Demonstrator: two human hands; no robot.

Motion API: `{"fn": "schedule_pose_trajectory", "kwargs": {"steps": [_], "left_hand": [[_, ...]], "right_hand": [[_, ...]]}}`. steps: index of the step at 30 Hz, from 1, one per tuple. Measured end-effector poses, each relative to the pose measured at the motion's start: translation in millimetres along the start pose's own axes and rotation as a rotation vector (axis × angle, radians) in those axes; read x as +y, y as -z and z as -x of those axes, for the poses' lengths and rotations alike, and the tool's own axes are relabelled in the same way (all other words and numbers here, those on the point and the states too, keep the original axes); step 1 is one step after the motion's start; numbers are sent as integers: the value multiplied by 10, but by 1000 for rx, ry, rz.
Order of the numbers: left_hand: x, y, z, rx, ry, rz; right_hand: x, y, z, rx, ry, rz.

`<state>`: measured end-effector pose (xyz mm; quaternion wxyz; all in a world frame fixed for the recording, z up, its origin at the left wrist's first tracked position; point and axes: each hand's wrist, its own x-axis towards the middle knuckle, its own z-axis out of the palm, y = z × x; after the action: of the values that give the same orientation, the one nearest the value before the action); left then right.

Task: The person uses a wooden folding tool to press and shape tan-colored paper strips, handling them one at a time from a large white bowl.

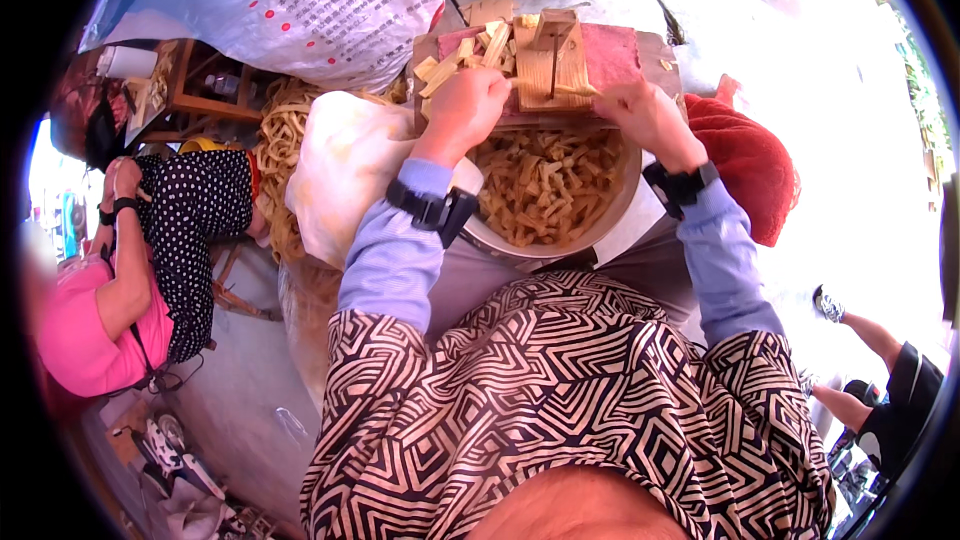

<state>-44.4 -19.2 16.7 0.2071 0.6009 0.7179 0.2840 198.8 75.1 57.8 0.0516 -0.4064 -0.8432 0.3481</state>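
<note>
Open lane between blue-sleeved forearms (395, 258), over round pale basin (622, 198) | tan wooden block (571, 65) bars ahead | white plastic bag (345, 165) crowds left | fuzzy red cloth (745, 165) right

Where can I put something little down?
The reddish patch on the board looks free, between the wooden block and the board's right edge, just beyond the right hand. Grey floor between the person in pink and the patterned top looks bare too. Crowded: the board's left, with pale pieces, and the bowl, full of strips.
</note>
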Motion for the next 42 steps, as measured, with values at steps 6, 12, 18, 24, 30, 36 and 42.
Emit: {"fn": "schedule_pose_trajectory", "kwargs": {"steps": [6,12,18,24,30,36,42], "left_hand": [[331,-43,275,-493,245,638],[608,55,191,-603,245,701],[349,-209,241,-492,228,925],[620,-267,596,-420,387,1454],[511,-403,628,-501,425,1549],[498,-423,616,75,-291,144],[667,-470,741,230,-378,-54]], "right_hand": [[-346,-160,245,457,483,97],[-165,-392,158,235,145,-175],[-392,-439,464,-665,-155,-1368],[-400,-591,364,279,72,-686],[-423,-550,437,478,215,22],[-189,-597,404,302,170,-171],[32,-800,476,-318,-340,-1560]]}}
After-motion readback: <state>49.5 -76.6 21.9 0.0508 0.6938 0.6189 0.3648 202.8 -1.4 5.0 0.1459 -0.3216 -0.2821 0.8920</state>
